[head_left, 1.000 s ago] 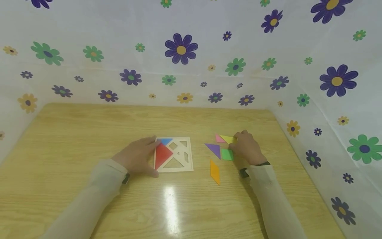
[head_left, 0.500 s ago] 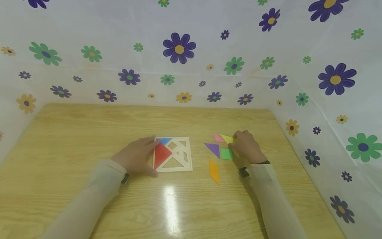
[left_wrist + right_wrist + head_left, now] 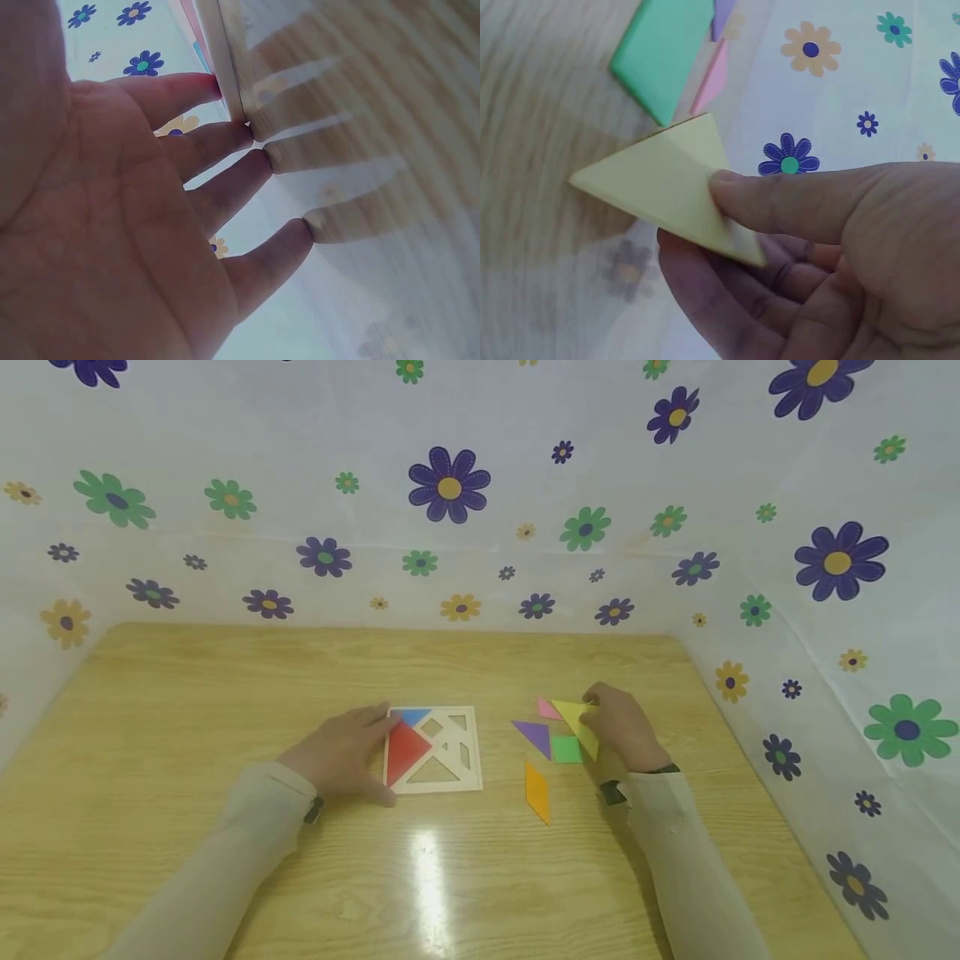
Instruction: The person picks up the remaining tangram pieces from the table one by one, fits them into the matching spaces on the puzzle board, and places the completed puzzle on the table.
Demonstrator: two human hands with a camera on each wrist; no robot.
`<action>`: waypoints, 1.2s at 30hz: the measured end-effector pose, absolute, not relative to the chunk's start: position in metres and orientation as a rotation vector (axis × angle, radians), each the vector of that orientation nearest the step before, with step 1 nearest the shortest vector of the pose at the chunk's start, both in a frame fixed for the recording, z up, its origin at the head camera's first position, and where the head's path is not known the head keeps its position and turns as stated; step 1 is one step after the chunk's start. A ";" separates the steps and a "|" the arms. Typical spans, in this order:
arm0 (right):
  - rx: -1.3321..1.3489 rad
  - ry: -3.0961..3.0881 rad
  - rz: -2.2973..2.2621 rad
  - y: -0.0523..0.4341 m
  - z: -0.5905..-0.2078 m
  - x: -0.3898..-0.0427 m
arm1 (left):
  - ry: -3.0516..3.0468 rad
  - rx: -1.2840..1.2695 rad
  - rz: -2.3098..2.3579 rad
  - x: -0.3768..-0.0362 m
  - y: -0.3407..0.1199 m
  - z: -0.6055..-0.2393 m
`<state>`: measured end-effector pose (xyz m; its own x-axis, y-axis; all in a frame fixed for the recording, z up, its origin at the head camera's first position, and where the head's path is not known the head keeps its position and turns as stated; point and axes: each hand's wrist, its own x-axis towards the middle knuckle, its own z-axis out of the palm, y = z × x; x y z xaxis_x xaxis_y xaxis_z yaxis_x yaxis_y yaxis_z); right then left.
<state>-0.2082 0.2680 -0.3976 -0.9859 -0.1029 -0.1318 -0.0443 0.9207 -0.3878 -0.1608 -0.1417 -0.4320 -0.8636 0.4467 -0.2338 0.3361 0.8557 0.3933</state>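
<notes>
My left hand [image 3: 341, 753] lies along the left side of a white tangram tray [image 3: 471, 781], fingers stretched out. In the left wrist view its index fingertip is right at the tray's edge and other fingertips rest on the table. A red triangle [image 3: 405, 752] and a blue triangle [image 3: 413, 717] sit in the tray's left slots; other slots show bare. My right hand [image 3: 621, 727] pinches a yellow triangle [image 3: 664, 176] between thumb and fingers, tilted up from the table in the right wrist view. Beside it lie a green square [image 3: 566, 749] and a pink triangle [image 3: 548, 708].
A purple triangle [image 3: 536, 737] lies left of the green square. Nearer the front is an orange parallelogram [image 3: 537, 793]. Flower-printed white cloth [image 3: 510, 485] walls in the back and sides of the wooden table [image 3: 300, 885].
The right thumb and fingers have shifted on the yellow triangle, which now shows more of its face and is tilted up. The left hand stays at the tray.
</notes>
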 end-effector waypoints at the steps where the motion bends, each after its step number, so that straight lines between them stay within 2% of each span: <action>1: -0.120 2.947 -0.586 0.267 -0.396 -0.207 | 2.714 0.586 0.492 -0.161 -0.142 -0.433; 7: -0.156 3.062 -0.627 0.258 -0.390 -0.202 | 2.719 0.599 0.493 -0.162 -0.142 -0.435; 16: -0.364 3.157 -0.797 0.245 -0.391 -0.202 | 2.723 0.629 0.490 -0.162 -0.144 -0.435; 36: -0.362 3.041 -0.865 0.243 -0.403 -0.205 | 2.715 0.596 0.479 -0.158 -0.141 -0.431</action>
